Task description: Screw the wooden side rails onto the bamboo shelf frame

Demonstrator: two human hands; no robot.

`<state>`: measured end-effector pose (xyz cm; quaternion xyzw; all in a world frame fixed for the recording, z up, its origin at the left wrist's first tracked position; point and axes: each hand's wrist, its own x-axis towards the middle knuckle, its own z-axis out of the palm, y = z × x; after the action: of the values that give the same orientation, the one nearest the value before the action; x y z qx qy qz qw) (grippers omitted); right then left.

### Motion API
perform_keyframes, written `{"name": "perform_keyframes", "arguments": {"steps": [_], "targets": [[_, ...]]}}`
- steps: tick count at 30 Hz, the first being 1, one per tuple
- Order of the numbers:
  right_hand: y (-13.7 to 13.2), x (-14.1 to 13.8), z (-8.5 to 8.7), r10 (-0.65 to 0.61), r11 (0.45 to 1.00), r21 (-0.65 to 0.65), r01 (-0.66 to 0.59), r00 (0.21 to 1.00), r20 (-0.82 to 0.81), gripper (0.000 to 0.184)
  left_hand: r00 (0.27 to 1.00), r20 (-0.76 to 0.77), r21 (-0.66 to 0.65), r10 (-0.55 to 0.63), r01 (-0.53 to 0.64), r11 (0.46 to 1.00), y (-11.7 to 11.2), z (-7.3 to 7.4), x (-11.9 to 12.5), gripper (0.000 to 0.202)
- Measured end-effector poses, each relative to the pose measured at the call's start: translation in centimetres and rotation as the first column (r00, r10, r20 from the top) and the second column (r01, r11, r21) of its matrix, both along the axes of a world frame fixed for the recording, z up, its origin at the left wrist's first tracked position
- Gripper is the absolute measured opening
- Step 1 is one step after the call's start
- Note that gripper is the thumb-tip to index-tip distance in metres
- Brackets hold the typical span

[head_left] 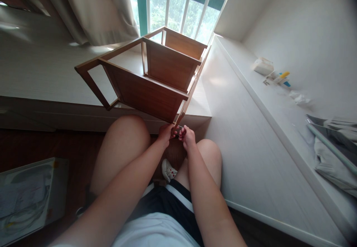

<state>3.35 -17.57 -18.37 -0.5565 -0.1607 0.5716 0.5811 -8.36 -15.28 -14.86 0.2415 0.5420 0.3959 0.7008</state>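
A brown wooden shelf rack (147, 87) with three panels lies tilted on the pale ledge, its near corner reaching past the edge between my knees. At that corner my left hand (166, 132) is closed around the end of the frame. Close beside it on the right, my right hand (188, 136) is closed, fingers curled. A thin, light metal rod (180, 127) shows between the right fingers and the frame corner. Its exact kind is too small to tell, and the fingers partly hide the joint.
The pale ledge (36, 72) runs under the window (184, 9) and curtain (92, 9). On my right stands a white panel (245, 128) with a shelf holding a small white box (263, 65) and folded clothes (334, 165). A storage bin (60, 187) stands on the floor at left.
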Motion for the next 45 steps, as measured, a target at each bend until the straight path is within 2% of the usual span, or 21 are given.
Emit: {"name": "perform_keyframes", "arguments": {"steps": [7, 20, 34, 45], "targets": [[-0.1, 0.4, 0.2, -0.055, 0.998, 0.026, 0.053, 0.995, 0.079, 0.035, 1.0, -0.004, 0.003, 0.002, -0.002, 1.0, 0.0, 0.0, 0.0, 0.016], [-0.7, 0.3, -0.1, 0.034, 0.993, 0.094, -0.065, 0.952, 0.304, 0.04, 1.0, 0.001, 0.002, -0.005, 0.005, 1.0, 0.0, 0.0, 0.1, 0.017], [-1.1, 0.4, 0.4, 0.044, 0.987, 0.131, -0.097, 0.934, 0.355, 0.039, 1.0, -0.002, 0.007, 0.001, -0.001, 1.0, 0.1, -0.1, 0.1, 0.016], [-0.9, 0.5, 0.4, 0.063, 0.988, 0.11, -0.109, 0.933, 0.354, 0.037, 1.0, -0.001, 0.009, 0.0, 0.0, 1.0, 0.1, -0.4, 0.0, 0.018]]}}
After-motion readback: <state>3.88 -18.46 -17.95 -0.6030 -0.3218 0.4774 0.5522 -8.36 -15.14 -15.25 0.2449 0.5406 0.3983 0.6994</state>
